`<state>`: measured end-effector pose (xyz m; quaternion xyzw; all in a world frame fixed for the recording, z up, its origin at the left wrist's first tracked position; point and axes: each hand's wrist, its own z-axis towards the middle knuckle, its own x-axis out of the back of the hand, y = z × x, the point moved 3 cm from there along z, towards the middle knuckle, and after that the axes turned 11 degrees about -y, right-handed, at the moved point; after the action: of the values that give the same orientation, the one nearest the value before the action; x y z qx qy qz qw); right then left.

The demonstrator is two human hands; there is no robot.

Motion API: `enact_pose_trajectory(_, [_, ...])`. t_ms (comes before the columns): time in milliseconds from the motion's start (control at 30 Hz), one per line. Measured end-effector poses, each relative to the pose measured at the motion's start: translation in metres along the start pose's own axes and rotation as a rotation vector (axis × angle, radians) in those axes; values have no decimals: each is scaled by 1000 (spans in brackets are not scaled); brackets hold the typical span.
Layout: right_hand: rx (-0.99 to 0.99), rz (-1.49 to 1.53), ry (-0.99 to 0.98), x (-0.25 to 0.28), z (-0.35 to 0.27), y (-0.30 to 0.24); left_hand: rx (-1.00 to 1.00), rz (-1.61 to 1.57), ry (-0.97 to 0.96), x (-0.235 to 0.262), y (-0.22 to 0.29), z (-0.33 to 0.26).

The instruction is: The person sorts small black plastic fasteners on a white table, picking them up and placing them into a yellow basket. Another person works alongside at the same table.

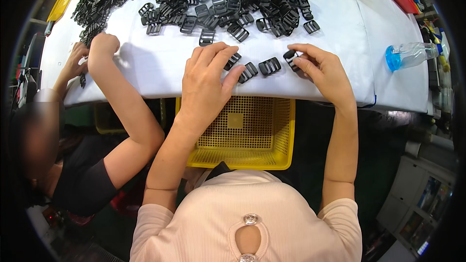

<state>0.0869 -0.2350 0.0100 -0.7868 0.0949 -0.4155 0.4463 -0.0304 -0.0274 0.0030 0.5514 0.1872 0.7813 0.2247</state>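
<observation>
Right hand (323,70) pinched black plastic buckle (291,59) between thumb and fingertips, near table edge. Left hand (208,80) lay flat on white table (145,65), fingers spread, covering another buckle (233,61); grasp there unclear. Two loose buckles (259,69) sat between hands. Heap of buckles (252,0) farther back (yellow basket (252,131) below table edge). Co-worker's arm (121,102) at left; clear bottle (410,54) lying at right.

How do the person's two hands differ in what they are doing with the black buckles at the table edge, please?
The left hand lies flat, fingers spread over a buckle; the right hand pinches a single buckle between its fingertips. The left sits nearer the yellow basket, the right further out. Both rest on the white table.
</observation>
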Motion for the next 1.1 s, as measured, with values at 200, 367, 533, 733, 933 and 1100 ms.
enact_pose_trajectory(200, [293,-487,242,8,22,-12,26,-1,-53,0,-7,-6])
enact_pose_trajectory(367, [494,-801,283,1,44,-17,-13,74,5,4,-1,12])
enact_pose_trajectory(533, [510,-857,246,0,47,-21,-90,241,16,-14,-8,40])
enact_pose_trajectory(733, [533,-863,222,2,47,-17,-11,158,-79,-14,-10,47])
enact_pose_trajectory(933, [542,-766,126,0,44,-23,180,-30,-204,-10,-17,46])
enact_pose_trajectory(1100, [648,-629,37,-7,41,-34,-7,161,27,-8,-17,56])
